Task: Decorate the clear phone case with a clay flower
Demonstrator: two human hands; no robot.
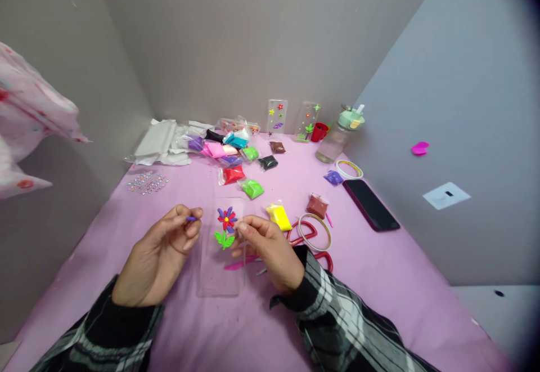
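A clear phone case [221, 270] lies on the pink table [379, 282] in front of me. On it sits a clay flower [226, 219] with red and purple petals, a yellow centre and green leaves [224, 241]. My left hand [162, 254] pinches a small purple clay piece [191, 218] between thumb and forefinger, just left of the flower. My right hand [270, 251] is curled, its fingertips pressed together at the case's right edge beside the flower; what they hold is too small to make out.
Several coloured clay packets [236, 158] lie at the back, with a yellow packet [279, 216], tape rings [315, 231], red scissors [310, 237], a black phone [371, 204], two decorated cases [277, 117], a red cup [319, 131], a bottle [337, 138] and a gem sheet [147, 182].
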